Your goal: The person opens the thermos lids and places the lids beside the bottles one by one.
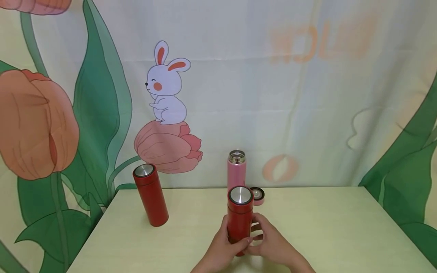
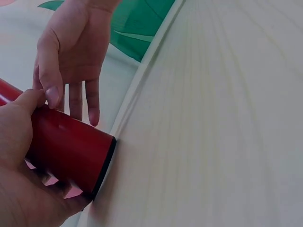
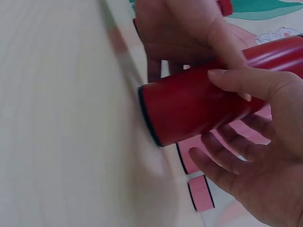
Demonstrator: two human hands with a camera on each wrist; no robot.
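Note:
A red thermos bottle (image 1: pixel 239 222) with a silver-topped, black-rimmed lid stands near the front middle of the table. My left hand (image 1: pixel 222 244) grips it from the left, thumb across its near side and fingers round the far side. At its right is my right hand (image 1: pixel 273 242), fingers spread and loosely bent. In the right wrist view its thumb (image 3: pixel 239 80) lies against the red wall, with the other fingers (image 3: pixel 227 156) fanned out below the bottle. The thermos's dark base rim (image 2: pixel 105 168) is close over the tabletop in the left wrist view.
Behind the held thermos stands a pink bottle (image 1: pixel 236 172), uncapped, its steel mouth showing. A pink lid (image 1: pixel 257 196) lies beside it. Another red thermos (image 1: pixel 151 197) with its lid on stands at left. A printed curtain (image 1: pixel 232 94) hangs along the back edge of the pale table (image 1: pixel 338 227).

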